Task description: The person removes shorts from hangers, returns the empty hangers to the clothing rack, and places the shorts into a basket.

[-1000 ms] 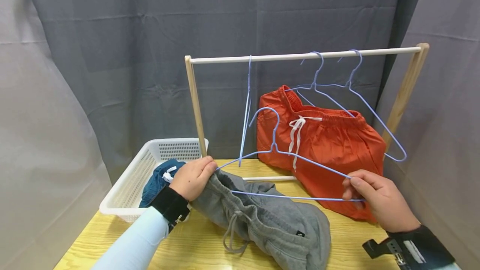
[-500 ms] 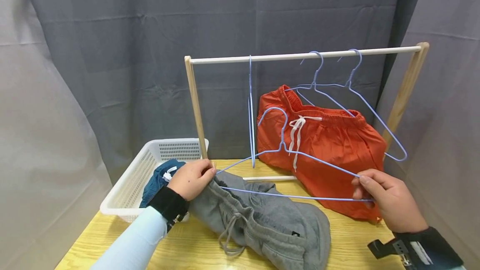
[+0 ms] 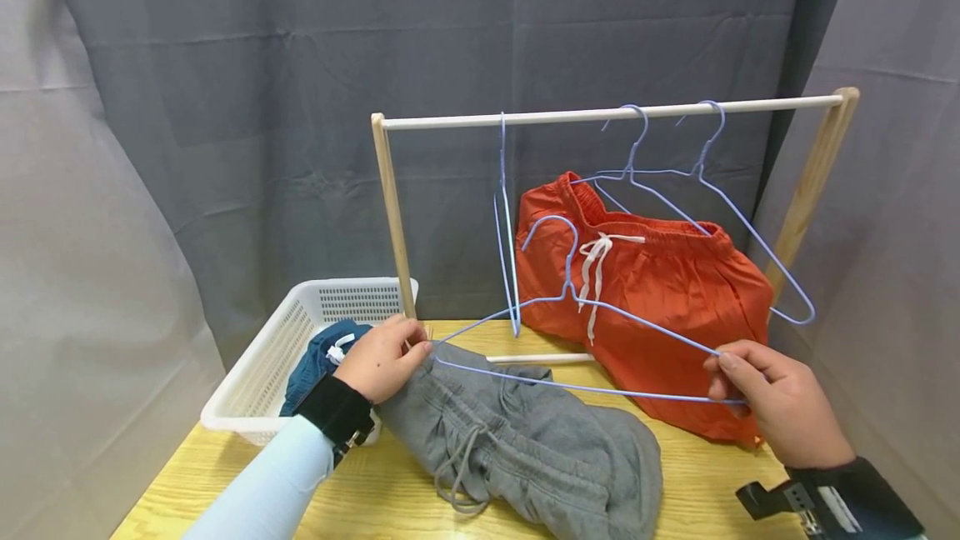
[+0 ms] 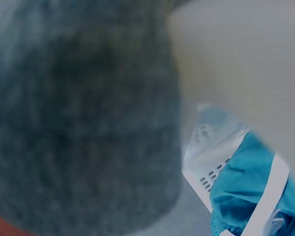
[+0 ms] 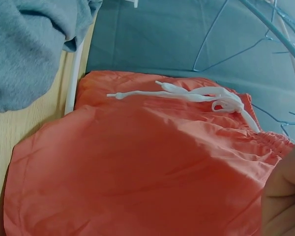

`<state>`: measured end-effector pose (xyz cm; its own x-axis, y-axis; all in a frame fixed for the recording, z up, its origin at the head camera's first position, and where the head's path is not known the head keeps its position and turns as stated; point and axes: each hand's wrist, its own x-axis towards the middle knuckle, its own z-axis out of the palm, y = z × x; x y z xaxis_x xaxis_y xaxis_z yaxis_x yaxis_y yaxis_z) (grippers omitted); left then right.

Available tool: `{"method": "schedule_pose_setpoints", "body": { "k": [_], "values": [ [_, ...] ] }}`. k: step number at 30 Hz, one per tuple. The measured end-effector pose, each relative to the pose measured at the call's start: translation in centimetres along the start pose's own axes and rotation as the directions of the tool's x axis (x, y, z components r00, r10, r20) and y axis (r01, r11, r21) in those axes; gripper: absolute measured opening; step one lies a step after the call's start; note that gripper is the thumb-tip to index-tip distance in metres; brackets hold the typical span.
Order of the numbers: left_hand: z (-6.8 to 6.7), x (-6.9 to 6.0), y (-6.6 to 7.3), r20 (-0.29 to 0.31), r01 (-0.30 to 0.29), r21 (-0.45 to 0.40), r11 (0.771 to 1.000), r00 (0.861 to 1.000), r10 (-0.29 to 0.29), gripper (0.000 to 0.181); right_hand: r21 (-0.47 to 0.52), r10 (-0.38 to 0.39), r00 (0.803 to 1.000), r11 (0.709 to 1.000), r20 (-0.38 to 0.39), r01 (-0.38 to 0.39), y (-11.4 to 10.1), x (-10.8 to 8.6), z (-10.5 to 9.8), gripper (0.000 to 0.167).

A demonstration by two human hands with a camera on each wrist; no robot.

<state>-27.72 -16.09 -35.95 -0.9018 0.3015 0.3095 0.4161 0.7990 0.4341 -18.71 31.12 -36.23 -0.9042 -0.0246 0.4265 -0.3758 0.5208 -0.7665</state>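
Seeing left end of hanger (image 3: 568,275) bare now; a second ago, tucked inside waistband (image 3: 528,462) of grey pants (image 3: 543,432). Looking closed up at waist too, so probably unthreaded on that side. Pinching hanger's right corner in right hand (image 3: 780,402). Curling left hand (image 3: 381,361) at waistband's far left end; can't tell if gripping. Finding pants on table (image 3: 712,486), near side, left of red pants (image 3: 675,273).

Staged recording booth, lab-like in appearance: dark grey backdrop cloth (image 3: 300,107) hangs behind your wood-grain table (image 3: 705,486); paler drapes (image 3: 97,232) enclose both sides; garment rack (image 3: 450,121) stands on tabletop; black device straps (image 3: 337,408) circle your wrists.
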Motion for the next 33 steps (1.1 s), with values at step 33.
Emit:
{"method": "schedule_pose_setpoints", "body": {
  "k": [33],
  "values": [
    [-0.5,-1.0,0.1,-0.013,0.029,0.021,0.999,1.0,-0.029,0.019,-0.25,-0.142,0.945,0.966,-0.293,0.067,-5.1,3.9,-0.6,0.023]
  ]
}}
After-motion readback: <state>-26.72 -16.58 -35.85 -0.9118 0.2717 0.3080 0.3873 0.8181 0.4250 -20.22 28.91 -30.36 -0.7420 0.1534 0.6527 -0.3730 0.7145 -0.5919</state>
